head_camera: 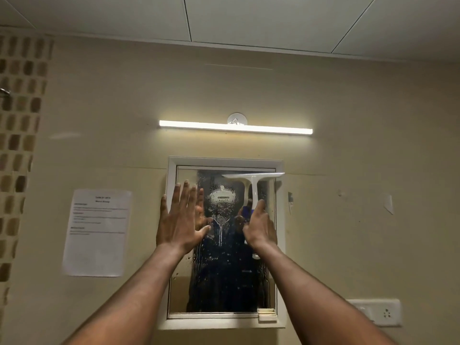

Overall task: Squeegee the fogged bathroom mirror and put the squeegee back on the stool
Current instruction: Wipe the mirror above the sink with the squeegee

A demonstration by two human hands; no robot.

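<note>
We've got the squeegee (253,185) up at the top of the mirror (224,270), on its right half. Blade runs horizontal, just under the upper edge of the white frame (171,245), w/ its right tip reaching over the frame's right side; the handle hangs straight down from the blade's middle into our right hand (260,226). That hand is wrapped closed round the lower handle, index finger laid up along it, butt end poking out below the wrist. Left hand (180,220) is spread flat, fingers wide apart, holding nothing, at the mirror's left edge, overlapping frame and glass; whether the palm actually presses the glass we can't tell. So the blade's long axis lies across the mirror and the wet glass is all below it. We judge the coming stroke is a straight pull down by the right arm, keeping the blade level. Droplets and streaks cover the glass center and lower part, so approx. nothing looks cleared yet. The stool isn't in view.
</note>
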